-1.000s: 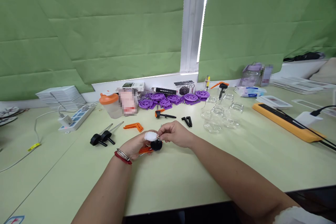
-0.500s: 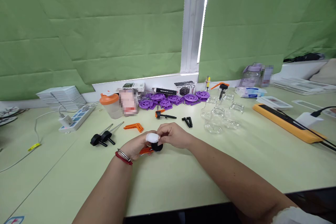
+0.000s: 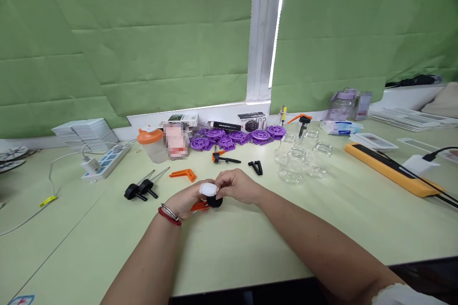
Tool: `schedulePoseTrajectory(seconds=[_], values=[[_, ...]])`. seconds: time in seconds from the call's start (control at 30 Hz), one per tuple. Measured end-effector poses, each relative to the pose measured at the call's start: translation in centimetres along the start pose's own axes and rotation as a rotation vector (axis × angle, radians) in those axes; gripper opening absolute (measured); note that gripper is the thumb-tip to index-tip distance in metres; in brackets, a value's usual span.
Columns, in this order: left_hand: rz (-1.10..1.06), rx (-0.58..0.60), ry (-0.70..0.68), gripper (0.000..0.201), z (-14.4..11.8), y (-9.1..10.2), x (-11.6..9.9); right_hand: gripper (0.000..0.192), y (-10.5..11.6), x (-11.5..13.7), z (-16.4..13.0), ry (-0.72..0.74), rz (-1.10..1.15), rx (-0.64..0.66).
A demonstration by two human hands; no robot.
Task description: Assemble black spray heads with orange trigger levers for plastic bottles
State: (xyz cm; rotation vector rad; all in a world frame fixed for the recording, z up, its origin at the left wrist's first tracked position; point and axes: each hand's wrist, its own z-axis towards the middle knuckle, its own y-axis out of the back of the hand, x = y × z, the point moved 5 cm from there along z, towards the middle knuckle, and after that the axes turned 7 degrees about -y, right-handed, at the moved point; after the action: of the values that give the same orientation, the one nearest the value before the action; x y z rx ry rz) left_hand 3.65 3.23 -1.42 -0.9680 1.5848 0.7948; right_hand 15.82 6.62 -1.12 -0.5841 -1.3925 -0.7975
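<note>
My left hand (image 3: 185,199) is closed around a black round cap (image 3: 215,201) with an orange lever (image 3: 200,206), held low over the table. A white rounded piece (image 3: 208,189) covers the area of the left thumb; whether it is a wrap or a separate part I cannot tell. My right hand (image 3: 238,186) pinches at the top right of the black cap, and its fingertips hide what lies between them. Beyond the hands lie loose orange levers (image 3: 183,174), a black-and-orange pump head (image 3: 226,158) and short black nozzles (image 3: 255,167).
Two black caps with thin tubes (image 3: 141,188) lie to the left. Several glass bottles (image 3: 296,167) stand to the right, near an orange power strip (image 3: 390,169). Purple wheel-shaped parts (image 3: 225,138), boxes (image 3: 252,122) and an orange-lidded cup (image 3: 152,145) line the back.
Both hands keep the same hold on the black cap, with hardly any movement. The whole view has shifted very slightly.
</note>
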Motion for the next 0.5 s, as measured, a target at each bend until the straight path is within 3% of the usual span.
schedulePoseTrajectory(seconds=[0.5], values=[[-0.017, 0.001, 0.009, 0.033, 0.4, 0.5, 0.7, 0.029, -0.3, -1.4, 0.3, -0.049, 0.166, 0.021]])
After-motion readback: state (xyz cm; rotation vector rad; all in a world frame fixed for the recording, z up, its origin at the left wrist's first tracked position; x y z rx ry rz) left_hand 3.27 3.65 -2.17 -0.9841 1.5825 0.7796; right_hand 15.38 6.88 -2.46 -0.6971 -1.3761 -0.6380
